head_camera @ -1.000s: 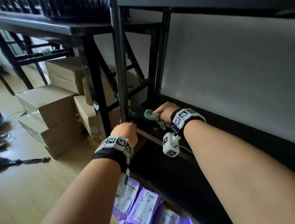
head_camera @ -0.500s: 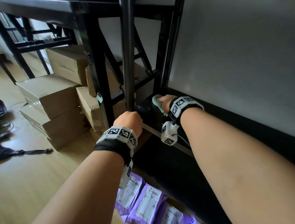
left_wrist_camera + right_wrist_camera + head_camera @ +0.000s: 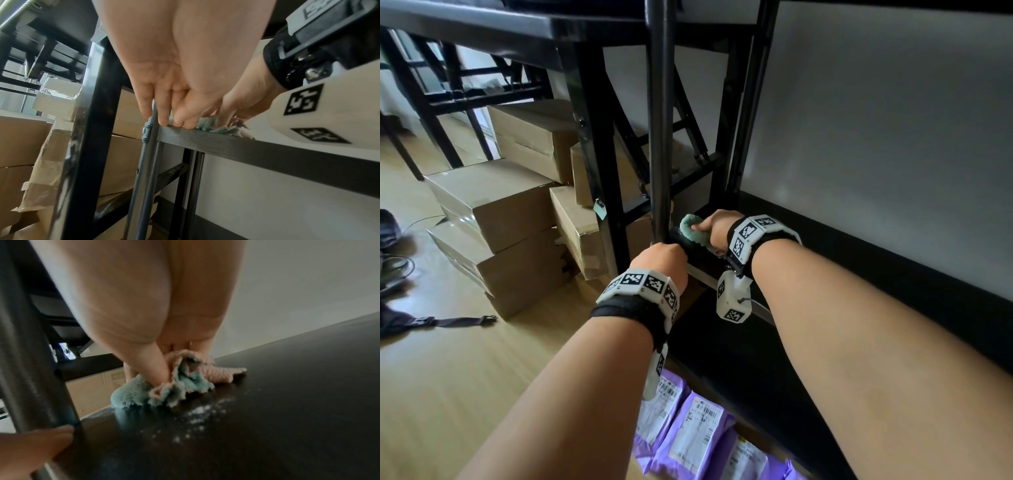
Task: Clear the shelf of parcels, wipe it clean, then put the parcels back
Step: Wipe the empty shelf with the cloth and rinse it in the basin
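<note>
A green and pink cloth [image 3: 693,233] lies bunched on the black shelf board [image 3: 756,342], near its far left end. My right hand [image 3: 710,224] grips the cloth and presses it onto the board; the right wrist view shows the thumb [image 3: 152,368] pinching the cloth [image 3: 185,382]. White specks [image 3: 197,412] dot the board in front of it. My left hand [image 3: 659,258] holds the front corner post [image 3: 661,137] where it meets the shelf edge [image 3: 246,146], fingers [image 3: 164,120] curled over that edge. Purple parcels [image 3: 688,442] with white labels lie on the floor below.
Stacked cardboard boxes [image 3: 493,205] stand on the wooden floor left of the shelf unit, behind a black table frame [image 3: 482,20]. A dark strap [image 3: 448,322] lies on the floor at left. A grey wall [image 3: 893,137] backs the shelf.
My right hand has pushed the cloth away from me along the board toward the back left corner. The left hand has stayed on the post. My head has moved closer.
</note>
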Motion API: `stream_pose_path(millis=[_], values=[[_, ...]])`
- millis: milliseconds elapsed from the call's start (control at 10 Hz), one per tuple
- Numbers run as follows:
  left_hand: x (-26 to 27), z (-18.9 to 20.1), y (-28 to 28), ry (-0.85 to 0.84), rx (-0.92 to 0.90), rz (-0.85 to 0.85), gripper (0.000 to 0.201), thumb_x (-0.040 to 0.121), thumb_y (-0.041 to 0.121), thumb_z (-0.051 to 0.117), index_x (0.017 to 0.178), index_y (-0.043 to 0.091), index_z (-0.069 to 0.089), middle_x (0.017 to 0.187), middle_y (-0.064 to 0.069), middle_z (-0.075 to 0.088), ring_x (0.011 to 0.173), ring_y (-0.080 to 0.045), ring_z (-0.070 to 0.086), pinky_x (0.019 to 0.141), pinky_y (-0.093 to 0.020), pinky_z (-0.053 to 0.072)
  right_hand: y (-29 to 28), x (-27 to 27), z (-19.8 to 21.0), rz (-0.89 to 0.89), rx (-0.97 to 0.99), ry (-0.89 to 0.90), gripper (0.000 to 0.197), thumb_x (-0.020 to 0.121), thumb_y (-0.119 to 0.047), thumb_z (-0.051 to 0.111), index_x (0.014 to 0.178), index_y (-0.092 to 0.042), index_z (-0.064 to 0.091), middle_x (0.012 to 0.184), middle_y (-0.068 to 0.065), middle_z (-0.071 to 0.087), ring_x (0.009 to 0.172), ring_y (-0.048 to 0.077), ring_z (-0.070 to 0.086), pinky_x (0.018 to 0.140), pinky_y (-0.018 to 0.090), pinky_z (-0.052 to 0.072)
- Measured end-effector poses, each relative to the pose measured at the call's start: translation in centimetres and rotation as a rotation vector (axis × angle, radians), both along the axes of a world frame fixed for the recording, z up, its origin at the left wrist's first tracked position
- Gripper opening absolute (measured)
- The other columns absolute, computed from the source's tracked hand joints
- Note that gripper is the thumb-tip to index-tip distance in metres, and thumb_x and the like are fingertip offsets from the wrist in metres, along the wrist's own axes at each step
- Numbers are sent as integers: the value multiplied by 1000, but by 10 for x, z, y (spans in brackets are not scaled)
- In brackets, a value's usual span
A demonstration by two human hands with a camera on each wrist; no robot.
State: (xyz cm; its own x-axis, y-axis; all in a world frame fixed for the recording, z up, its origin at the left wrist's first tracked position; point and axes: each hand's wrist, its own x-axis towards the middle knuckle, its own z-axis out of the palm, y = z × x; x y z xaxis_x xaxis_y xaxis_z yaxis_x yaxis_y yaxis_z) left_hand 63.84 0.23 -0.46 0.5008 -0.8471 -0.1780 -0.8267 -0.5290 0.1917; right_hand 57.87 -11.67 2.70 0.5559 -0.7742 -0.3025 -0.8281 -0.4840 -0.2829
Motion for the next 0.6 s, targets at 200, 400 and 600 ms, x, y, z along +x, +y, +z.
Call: stream_pose_path(millis=[200, 400, 600], values=[[-5, 0, 14, -41, 33, -51, 56, 89, 6, 44, 142, 26, 43, 141, -2, 49, 127, -27, 50, 98, -38, 49, 18, -10, 5, -20, -110, 39, 42, 94, -38, 57, 117, -4, 63, 112, 11, 68, 104, 26, 66, 88, 30, 51], [-5, -5, 17, -36, -6, 11, 56, 88, 9, 44, 143, 19, 40, 141, -7, 50, 126, -29, 52, 100, -37, 48, 21, -13, 2, -102, -29, -56, 41, 99, -25, 47, 137, -11, 51, 135, 11, 55, 123, 28, 54, 101, 33, 43], [8, -18, 18, -59, -53, -13, 52, 93, 11, 36, 143, 25, 40, 138, -6, 52, 121, -29, 55, 94, -37, 49, 6, 5, -23, -7, -17, -137, 48, 98, -11, 46, 145, -8, 39, 149, 14, 40, 138, 30, 38, 112, 36, 33]])
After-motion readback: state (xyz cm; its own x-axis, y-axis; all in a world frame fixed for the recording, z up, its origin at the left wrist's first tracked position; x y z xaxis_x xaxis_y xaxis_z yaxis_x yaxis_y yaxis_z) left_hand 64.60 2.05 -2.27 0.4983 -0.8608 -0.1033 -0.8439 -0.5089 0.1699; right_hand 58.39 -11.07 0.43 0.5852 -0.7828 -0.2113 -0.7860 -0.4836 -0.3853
